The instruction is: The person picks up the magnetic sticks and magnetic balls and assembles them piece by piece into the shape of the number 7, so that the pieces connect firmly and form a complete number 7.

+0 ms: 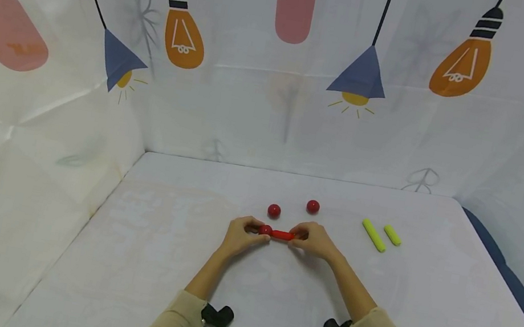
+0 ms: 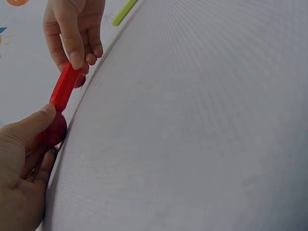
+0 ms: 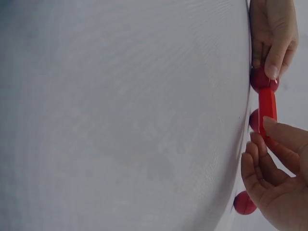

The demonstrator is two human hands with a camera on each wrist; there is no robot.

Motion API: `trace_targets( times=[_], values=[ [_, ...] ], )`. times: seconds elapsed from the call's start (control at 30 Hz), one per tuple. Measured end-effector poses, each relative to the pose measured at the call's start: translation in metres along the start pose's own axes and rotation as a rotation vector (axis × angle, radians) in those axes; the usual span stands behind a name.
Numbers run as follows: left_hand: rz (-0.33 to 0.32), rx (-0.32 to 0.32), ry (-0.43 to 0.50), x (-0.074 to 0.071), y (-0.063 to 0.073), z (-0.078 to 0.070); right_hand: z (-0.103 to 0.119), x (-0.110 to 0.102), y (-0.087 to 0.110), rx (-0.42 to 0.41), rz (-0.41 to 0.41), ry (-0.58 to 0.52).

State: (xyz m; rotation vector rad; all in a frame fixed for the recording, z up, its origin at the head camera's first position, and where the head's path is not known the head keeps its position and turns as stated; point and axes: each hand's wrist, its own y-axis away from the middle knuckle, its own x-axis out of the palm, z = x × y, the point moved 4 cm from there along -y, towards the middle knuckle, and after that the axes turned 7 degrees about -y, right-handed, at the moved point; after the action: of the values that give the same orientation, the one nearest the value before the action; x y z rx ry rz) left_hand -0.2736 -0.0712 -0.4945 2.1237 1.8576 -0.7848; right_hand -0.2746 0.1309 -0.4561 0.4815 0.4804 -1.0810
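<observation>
My left hand (image 1: pixel 241 235) pinches a dark red ball (image 1: pixel 265 230) between thumb and fingers, low over the white table. One end of a bright red stick (image 1: pixel 283 236) meets that ball; in the left wrist view the stick (image 2: pixel 64 89) looks ridged along its length. At the stick's other end, my right hand (image 1: pixel 315 241) holds it between thumb and forefinger. The right wrist view shows the ball (image 3: pixel 262 79) and stick in line, touching. Whether they are joined I cannot tell.
Two more red balls, one (image 1: pixel 274 211) just behind the hands and another (image 1: pixel 313 207) farther back, lie on the white table (image 1: pixel 147 260). To the right lie a long yellow-green stick (image 1: pixel 374 235) and a shorter one (image 1: pixel 393 235). A printed curtain (image 1: pixel 241 102) stands behind.
</observation>
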Motion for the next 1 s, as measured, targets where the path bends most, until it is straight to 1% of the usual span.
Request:
trace_targets(
  times=[0.07, 0.23, 0.37, 0.53, 0.7, 0.87, 1.0],
  values=[
    [-0.001, -0.007, 0.002, 0.0, 0.0, 0.0, -0.001, 0.001, -0.001, 0.005, -0.003, 0.0],
    [0.008, 0.013, -0.001, 0.001, 0.001, -0.001, -0.001, 0.001, 0.0, 0.002, -0.007, -0.006],
    [0.017, 0.013, 0.003, 0.002, 0.001, 0.0, -0.001, -0.002, 0.0, -0.006, -0.003, -0.007],
    [0.024, 0.008, 0.0, 0.003, 0.0, 0.001, -0.004, -0.009, 0.001, -0.005, -0.009, -0.025],
    [0.022, 0.026, 0.006, 0.003, 0.0, 0.002, -0.008, -0.019, 0.001, -0.045, -0.034, -0.029],
    [0.019, 0.037, 0.013, 0.002, 0.001, 0.002, -0.015, -0.032, 0.001, -0.047, -0.095, -0.047],
    [0.012, 0.046, 0.023, 0.002, 0.0, 0.003, -0.021, -0.043, -0.001, -0.065, -0.191, -0.051]
  ],
)
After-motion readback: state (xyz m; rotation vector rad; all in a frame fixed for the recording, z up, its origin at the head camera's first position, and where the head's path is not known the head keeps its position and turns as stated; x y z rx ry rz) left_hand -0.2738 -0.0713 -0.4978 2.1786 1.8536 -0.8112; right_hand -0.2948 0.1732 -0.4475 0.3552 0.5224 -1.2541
